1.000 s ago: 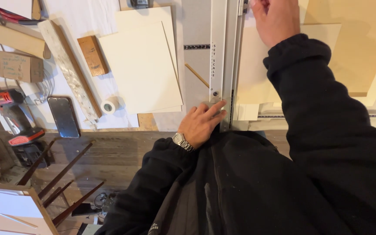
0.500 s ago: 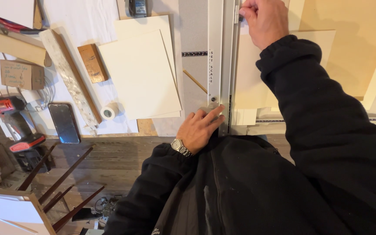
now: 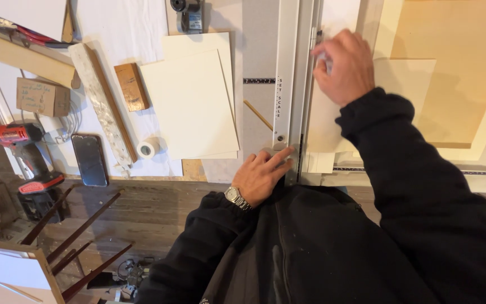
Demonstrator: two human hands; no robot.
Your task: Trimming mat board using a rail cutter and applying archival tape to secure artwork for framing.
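A long grey metal cutter rail (image 3: 288, 67) runs away from me across the bench. My left hand (image 3: 262, 174), with a wristwatch, presses flat on the rail's near end, fingers spread. My right hand (image 3: 344, 65) is closed on the cutting head that rides along the rail's right edge, about halfway up. Under the rail, to its right, lies a cream mat board (image 3: 333, 129). What the fingers hold is mostly hidden by the hand.
Two cream boards (image 3: 192, 101) are stacked left of the rail. A small wood block (image 3: 131, 85), a tape roll (image 3: 147, 149), a dark phone (image 3: 90, 159) and a red drill (image 3: 21, 141) lie further left. Tan board (image 3: 451, 84) covers the right. Wooden floor and chair legs (image 3: 80, 231) are below.
My right hand has slid toward me along the rail, from its far end to about halfway. The left hand stays pressed on the near end.
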